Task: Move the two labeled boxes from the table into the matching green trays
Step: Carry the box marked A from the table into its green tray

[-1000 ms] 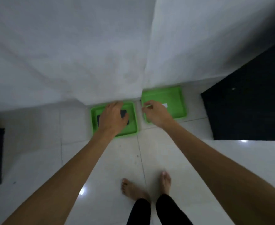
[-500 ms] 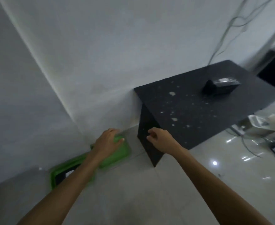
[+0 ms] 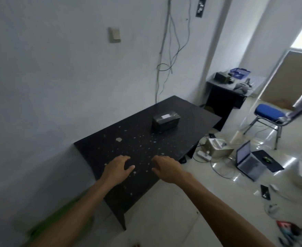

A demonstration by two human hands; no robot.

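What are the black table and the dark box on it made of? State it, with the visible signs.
Black table: looks like laminated board or speckled stone-look, matte, with pale flecks and chips on its top; which one is unclear.
Dark box: probably card or plastic under a glossy wrap, judging by the sheen around its white label.

- Black rectangular table top: matt, dark, flecked with pale specks.
- Dark rectangular box with white label: glossy, film-like sheen.
- Pale tiled floor: smooth, polished, reflective.
- Blue-seated chair: shiny metal frame.
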